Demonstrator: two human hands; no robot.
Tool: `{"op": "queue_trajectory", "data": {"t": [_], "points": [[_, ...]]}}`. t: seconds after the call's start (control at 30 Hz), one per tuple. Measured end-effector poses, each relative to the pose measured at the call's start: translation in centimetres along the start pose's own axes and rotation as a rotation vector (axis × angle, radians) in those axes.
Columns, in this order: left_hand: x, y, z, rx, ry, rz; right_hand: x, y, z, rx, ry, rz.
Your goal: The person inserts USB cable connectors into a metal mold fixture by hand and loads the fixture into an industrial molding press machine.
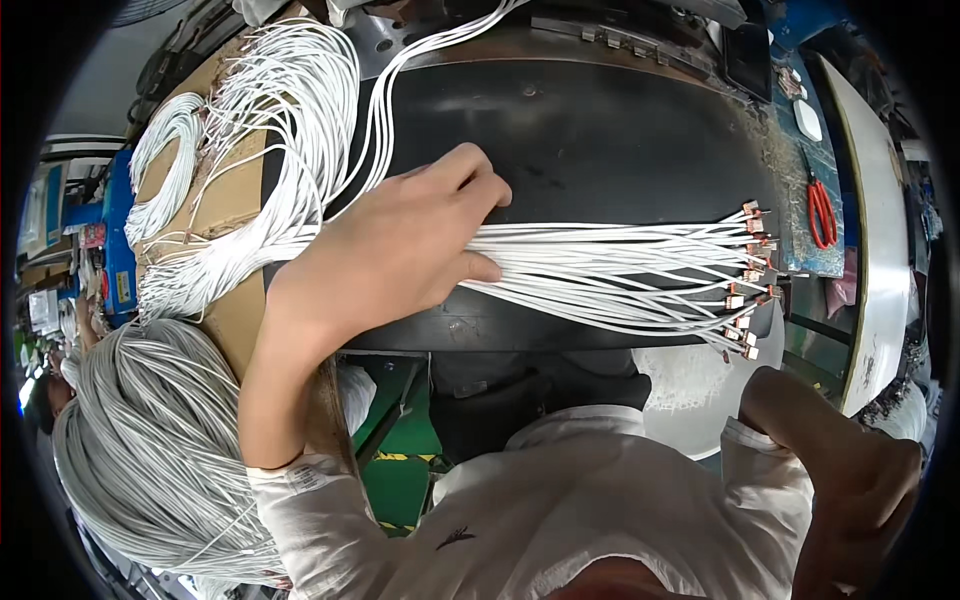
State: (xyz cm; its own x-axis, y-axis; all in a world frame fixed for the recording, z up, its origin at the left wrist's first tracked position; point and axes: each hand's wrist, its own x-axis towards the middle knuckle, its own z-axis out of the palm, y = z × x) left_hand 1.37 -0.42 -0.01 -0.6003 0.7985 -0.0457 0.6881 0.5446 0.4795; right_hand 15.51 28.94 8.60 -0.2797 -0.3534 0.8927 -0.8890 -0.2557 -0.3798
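My left hand (pixel 390 235) lies over a bundle of white cables (pixel 590 265) on the black work surface. Its fingers curl over the bundle and the thumb presses from the near side; what sits under the palm is hidden. To the right the cables fan out, ending in small white-and-copper connectors (pixel 752 270) near the surface's right edge. Leftward the bundle runs on into loose cable ends (pixel 190 275) over cardboard. My right hand (pixel 880 485) is off the surface at the lower right, in shadow, its fingers hard to make out.
A large looped coil of white cable (pixel 285 110) lies at the far left, beside a smaller coil (pixel 170 165). A thick grey-white cable coil (pixel 155 450) stands at the near left. Red-handled scissors (pixel 822 213) lie on a blue mat (pixel 808 262) at the right. A round stool seat (pixel 685 400) is below the surface.
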Motion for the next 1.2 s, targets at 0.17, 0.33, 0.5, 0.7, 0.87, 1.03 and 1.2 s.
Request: {"op": "queue_trajectory", "data": {"t": [0.17,0.33,0.5,0.7,0.87,1.03,1.2], "points": [[-0.3,-1.5,0.7,0.11,0.015,0.21,-2.2,-0.4,-0.5,0.109,0.111,-0.07],[1.6,-1.7,1.4,-0.107,0.187,0.305,-3.8,5.7,-0.5,-0.569,0.107,0.87],[-0.6,-3.1,1.5,-0.531,0.455,-0.005,-3.7,12.2,-1.9,-0.564,-0.464,1.165],[-0.1,-3.7,2.1,-0.464,0.47,0.027,-1.8,11.4,-5.7,-0.559,-0.786,1.294],[0.7,-3.9,2.7,-0.677,0.65,0.025,-4.3,14.4,-4.0,-0.323,-0.447,1.069],[2.1,-3.9,0.7,-1.064,0.342,-0.34,-5.3,11.6,-7.8,-0.571,-0.716,1.541],[7.1,-0.4,-0.7,-1.045,-0.498,-0.106,-3.1,7.4,-8.5,-0.812,-0.884,1.529]]}}
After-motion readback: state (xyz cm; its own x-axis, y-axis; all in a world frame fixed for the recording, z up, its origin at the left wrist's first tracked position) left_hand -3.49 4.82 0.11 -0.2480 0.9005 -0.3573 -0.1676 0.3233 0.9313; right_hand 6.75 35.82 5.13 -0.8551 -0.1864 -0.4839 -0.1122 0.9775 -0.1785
